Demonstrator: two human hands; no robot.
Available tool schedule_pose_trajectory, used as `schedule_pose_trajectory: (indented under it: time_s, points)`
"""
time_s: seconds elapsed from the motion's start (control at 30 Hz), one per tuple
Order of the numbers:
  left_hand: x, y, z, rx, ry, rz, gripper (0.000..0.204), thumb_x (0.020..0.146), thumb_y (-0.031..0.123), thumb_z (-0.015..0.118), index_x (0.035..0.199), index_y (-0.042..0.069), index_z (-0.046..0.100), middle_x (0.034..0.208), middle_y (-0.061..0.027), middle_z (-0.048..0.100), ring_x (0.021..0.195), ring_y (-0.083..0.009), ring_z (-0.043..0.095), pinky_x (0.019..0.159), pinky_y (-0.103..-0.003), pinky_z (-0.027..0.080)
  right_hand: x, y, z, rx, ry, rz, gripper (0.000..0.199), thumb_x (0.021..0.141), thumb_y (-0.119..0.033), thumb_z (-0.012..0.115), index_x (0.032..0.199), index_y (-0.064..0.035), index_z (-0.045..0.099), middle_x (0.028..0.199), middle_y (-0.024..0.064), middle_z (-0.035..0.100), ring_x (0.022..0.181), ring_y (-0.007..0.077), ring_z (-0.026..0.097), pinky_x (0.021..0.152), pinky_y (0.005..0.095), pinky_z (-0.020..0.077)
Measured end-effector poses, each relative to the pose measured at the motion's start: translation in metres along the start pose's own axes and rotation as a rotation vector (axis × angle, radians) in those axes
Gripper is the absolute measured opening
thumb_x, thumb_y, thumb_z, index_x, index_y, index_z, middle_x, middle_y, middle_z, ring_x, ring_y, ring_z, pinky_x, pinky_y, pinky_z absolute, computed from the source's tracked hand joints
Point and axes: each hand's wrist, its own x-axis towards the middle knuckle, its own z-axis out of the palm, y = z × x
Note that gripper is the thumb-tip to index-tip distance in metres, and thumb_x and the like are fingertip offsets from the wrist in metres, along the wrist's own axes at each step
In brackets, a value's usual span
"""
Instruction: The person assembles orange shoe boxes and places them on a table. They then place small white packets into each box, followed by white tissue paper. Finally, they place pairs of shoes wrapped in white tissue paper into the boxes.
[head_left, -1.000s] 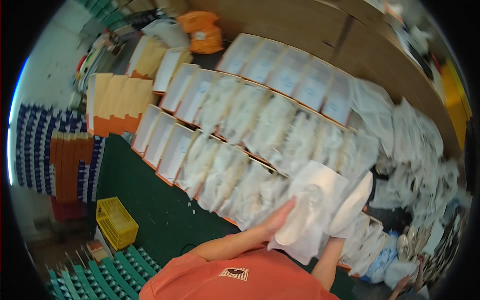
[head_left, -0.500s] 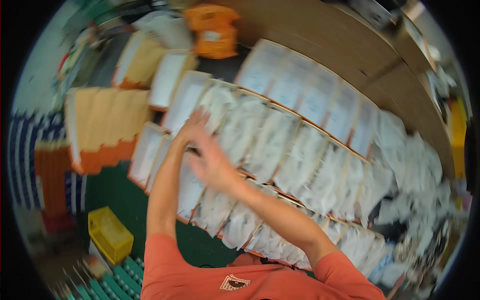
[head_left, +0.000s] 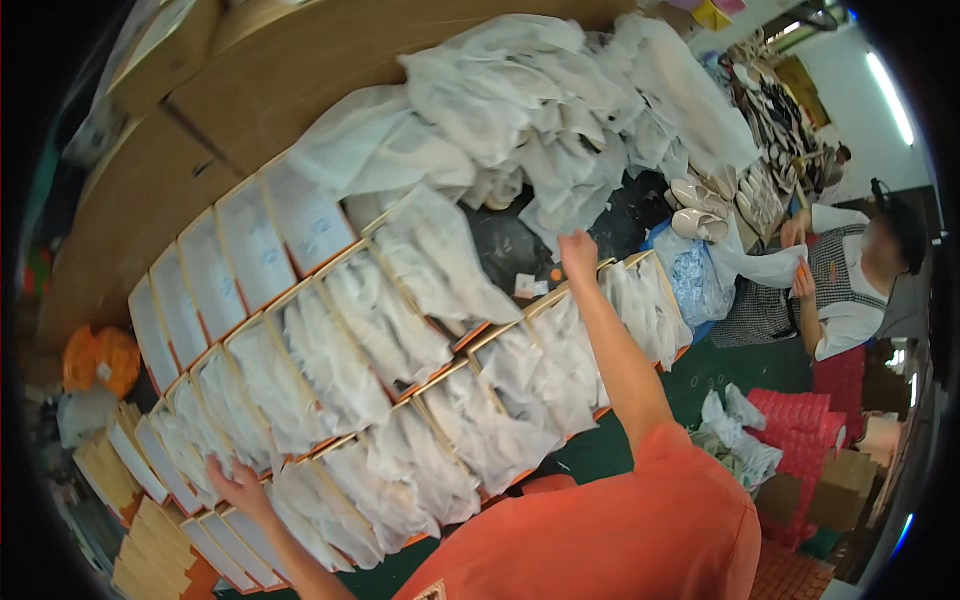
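Note:
My left hand [head_left: 240,487] is open, fingers apart, at the lower left, over a row of open shoe boxes. Beside it lie the white-wrapped contents [head_left: 350,375] of the boxes. My right arm is stretched out ahead, and my right hand [head_left: 577,258] is closed on the lower end of a white translucent bag [head_left: 560,190]. That bag hangs from a large heap of similar bags [head_left: 490,90] on the dark tabletop [head_left: 500,250]. Nearby, one white-wrapped bundle [head_left: 430,250] lies across the end of the middle row.
Empty white-lined boxes [head_left: 255,225] stand along the back left. Pale shoes [head_left: 700,210] lie piled at the far right, next to a blue-rimmed container [head_left: 690,270]. At the right, a co-worker [head_left: 850,265] holds a white bag. Pink packing material [head_left: 795,425] is on the green floor.
My view has swung to the right. My hands, close together over the boxes before, are now far apart, with the right one reaching to the heap and gripping a bag.

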Motion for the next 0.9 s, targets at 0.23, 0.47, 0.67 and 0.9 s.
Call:
schedule_pose_trajectory:
  time_s: [0.23, 0.47, 0.67, 0.9]
  points:
    - [-0.149, 0.331, 0.174, -0.614, -0.690, 0.005, 0.041, 0.091, 0.002, 0.063, 0.131, 0.000, 0.055, 0.134, -0.0128, 0.057, 0.116, -0.0202, 0.058, 0.095, -0.033, 0.049, 0.102, 0.042, 0.037, 0.258, -0.053, 0.159, 0.041, 0.077, -0.012, 0.060, 0.113, 0.0065, 0.062, 0.106, 0.0289, 0.068, 0.103, 0.0437, 0.066, 0.087, 0.0446, 0.0507]
    - [-0.140, 0.451, 0.366, -0.132, -0.819, 0.296, 0.064, 0.086, 0.023, 0.070, 0.137, -0.006, 0.044, 0.137, -0.0287, 0.049, 0.126, -0.0460, 0.049, 0.105, -0.044, 0.042, 0.151, -0.005, -0.087, 0.044, -0.416, -0.109, 0.028, 0.088, -0.019, 0.061, 0.108, 0.0001, 0.066, 0.084, 0.0189, 0.071, 0.080, 0.0321, 0.070, 0.072, 0.0419, 0.0543]
    - [-0.134, 0.472, 0.412, -0.034, -1.117, -0.021, 0.059, 0.081, 0.023, 0.073, 0.128, -0.005, 0.051, 0.125, -0.0309, 0.059, 0.114, -0.0460, 0.058, 0.096, -0.045, 0.048, 0.372, 0.019, -0.112, 0.403, 0.277, 0.367, 0.078, 0.079, -0.026, 0.078, 0.139, 0.0053, 0.037, 0.134, 0.0291, 0.048, 0.119, 0.0362, 0.054, 0.100, 0.0429, 0.0449]
    - [-0.117, 0.449, 0.279, -0.733, -1.103, -0.727, 0.066, 0.079, 0.007, 0.064, 0.140, -0.004, 0.042, 0.128, -0.0163, 0.060, 0.111, -0.0289, 0.063, 0.093, -0.040, 0.053, 0.199, 0.029, -0.066, 0.933, -0.025, 0.219, 0.070, 0.084, -0.001, 0.068, 0.146, -0.0020, 0.036, 0.138, 0.0144, 0.053, 0.122, 0.0279, 0.056, 0.101, 0.0408, 0.0469]
